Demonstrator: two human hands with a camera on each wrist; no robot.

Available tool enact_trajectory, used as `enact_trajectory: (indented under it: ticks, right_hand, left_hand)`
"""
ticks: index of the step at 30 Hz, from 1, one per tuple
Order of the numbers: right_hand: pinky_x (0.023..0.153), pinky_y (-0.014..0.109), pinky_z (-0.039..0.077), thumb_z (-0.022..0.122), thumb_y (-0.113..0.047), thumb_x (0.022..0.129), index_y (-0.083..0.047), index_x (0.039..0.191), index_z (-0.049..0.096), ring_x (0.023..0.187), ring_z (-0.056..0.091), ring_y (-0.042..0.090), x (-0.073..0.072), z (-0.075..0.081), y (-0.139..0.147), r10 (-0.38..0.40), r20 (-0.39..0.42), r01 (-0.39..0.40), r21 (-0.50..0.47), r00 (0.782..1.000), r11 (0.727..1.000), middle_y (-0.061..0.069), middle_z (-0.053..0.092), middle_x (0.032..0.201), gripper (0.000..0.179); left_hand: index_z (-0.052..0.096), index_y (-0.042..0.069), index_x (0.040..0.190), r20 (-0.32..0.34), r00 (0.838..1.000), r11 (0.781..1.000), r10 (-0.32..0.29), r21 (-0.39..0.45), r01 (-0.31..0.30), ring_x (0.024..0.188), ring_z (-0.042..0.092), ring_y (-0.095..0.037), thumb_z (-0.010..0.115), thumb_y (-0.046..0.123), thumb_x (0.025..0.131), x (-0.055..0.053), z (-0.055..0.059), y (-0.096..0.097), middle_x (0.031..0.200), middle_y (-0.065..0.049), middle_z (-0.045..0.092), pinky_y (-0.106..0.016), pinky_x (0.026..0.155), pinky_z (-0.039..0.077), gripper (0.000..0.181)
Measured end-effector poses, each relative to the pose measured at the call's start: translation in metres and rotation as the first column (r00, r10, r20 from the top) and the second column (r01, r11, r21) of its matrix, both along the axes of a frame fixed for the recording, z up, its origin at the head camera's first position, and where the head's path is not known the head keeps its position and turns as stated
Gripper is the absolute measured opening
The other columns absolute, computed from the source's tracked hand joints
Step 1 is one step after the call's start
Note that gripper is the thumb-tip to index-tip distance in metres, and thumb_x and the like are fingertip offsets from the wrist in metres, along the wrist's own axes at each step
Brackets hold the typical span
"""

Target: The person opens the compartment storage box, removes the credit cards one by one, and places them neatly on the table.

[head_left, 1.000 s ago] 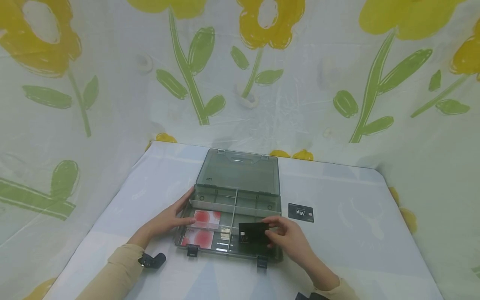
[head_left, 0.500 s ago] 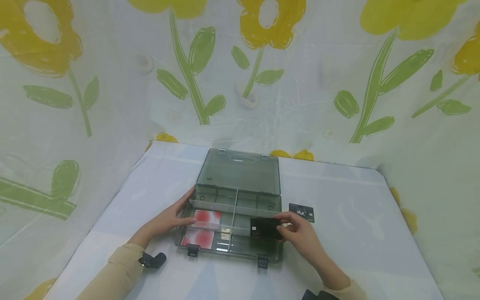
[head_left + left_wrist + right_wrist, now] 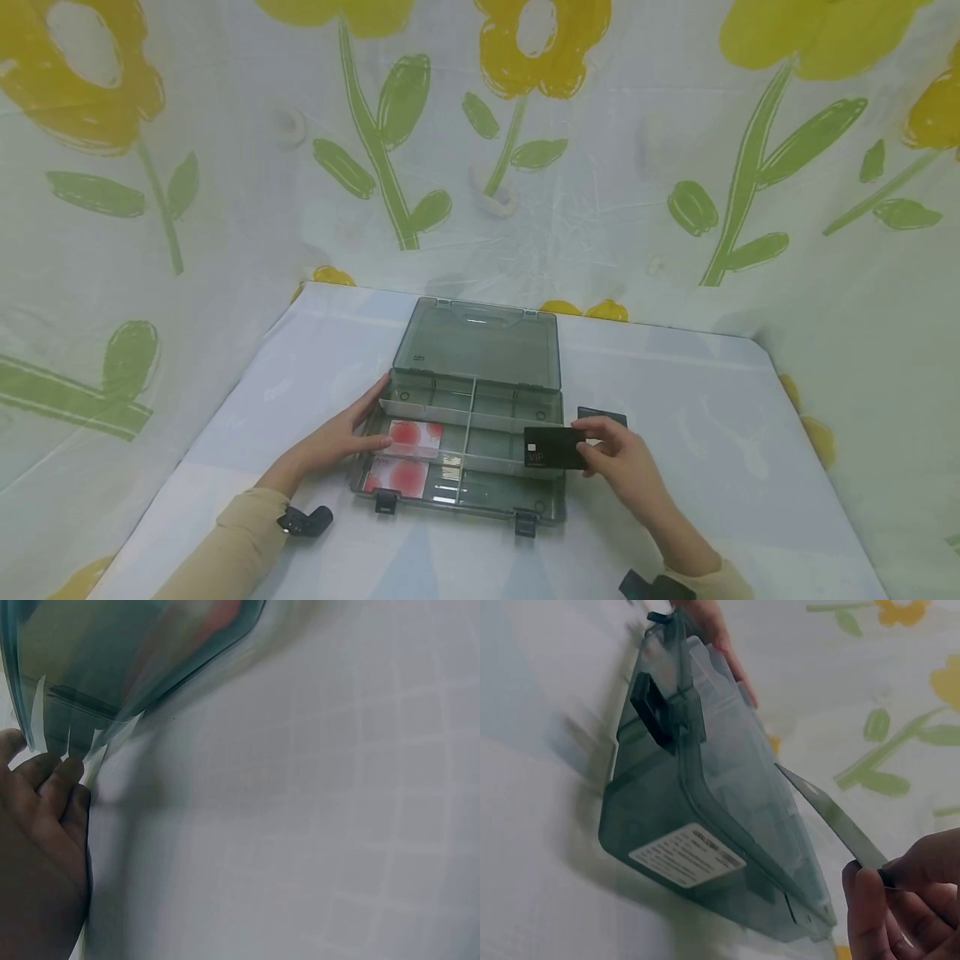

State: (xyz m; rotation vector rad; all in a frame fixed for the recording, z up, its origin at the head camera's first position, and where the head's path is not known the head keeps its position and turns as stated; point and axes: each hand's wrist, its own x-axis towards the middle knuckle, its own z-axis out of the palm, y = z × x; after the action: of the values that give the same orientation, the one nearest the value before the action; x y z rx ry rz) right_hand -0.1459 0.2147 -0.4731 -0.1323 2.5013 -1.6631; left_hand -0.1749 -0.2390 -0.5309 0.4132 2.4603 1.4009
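Note:
My right hand (image 3: 618, 458) pinches a black VIP card (image 3: 551, 448) by its right edge, over the right side of a grey-green see-through divided plastic box (image 3: 495, 496). In the right wrist view that card (image 3: 840, 821) shows nearly edge-on, raised above the box rim. My left hand (image 3: 345, 433) rests along the box's left side with fingers extended, its thumb over the rim. Two red-and-white cards, one upper (image 3: 415, 437) and one lower (image 3: 397, 477), lie in the left compartments. A second black card (image 3: 603, 414) lies on the table, partly hidden behind my right hand.
The box's lid (image 3: 480, 342) is folded back flat behind it. Two dark latches, left (image 3: 386, 500) and right (image 3: 525, 523), hang at its front. Flowered cloth (image 3: 570, 208) walls in the white-covered table (image 3: 697, 467).
My right hand has lifted the black VIP card out of the front right compartment and carried it rightward, now partly covering the card on the table. The left hand has stayed put.

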Motion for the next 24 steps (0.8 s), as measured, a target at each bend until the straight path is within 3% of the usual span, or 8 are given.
enact_trajectory:
  ticks: [8,17,24]
  right_hand:
    - [0.063,0.031,0.060,0.069,-0.001,0.094,-0.006,0.120,0.068,0.071,0.065,0.017,-0.005,0.001,0.016,-0.060,-0.045,0.062,0.040,0.997,0.997,0.016,0.066,0.107,0.027]
    - [0.067,0.027,0.059,0.063,-0.004,0.098,-0.003,0.127,0.064,0.089,0.067,0.014,-0.013,0.001,0.040,-0.117,-0.030,0.118,0.064,0.993,0.991,0.020,0.064,0.121,0.028]
    - [0.069,0.024,0.058,0.060,-0.007,0.100,-0.002,0.132,0.061,0.092,0.064,0.007,-0.020,-0.006,0.065,-0.191,-0.008,0.191,0.124,0.981,0.974,0.021,0.063,0.127,0.033]
  left_hand:
    - [0.006,0.025,0.166,0.018,1.000,1.000,0.015,-0.004,-0.015,0.154,0.007,-0.043,0.077,0.036,0.090,0.001,0.001,0.001,0.171,-0.013,0.006,-0.067,0.119,0.015,0.105]
    - [0.007,0.025,0.166,0.015,1.000,1.000,0.020,-0.007,-0.020,0.154,0.008,-0.044,0.077,0.036,0.090,0.002,0.002,0.001,0.171,-0.012,0.007,-0.067,0.119,0.015,0.104]
    - [0.007,0.027,0.166,0.012,1.000,1.000,0.016,-0.008,-0.015,0.154,0.007,-0.044,0.077,0.037,0.090,0.002,0.000,0.000,0.171,-0.012,0.007,-0.067,0.119,0.014,0.103]
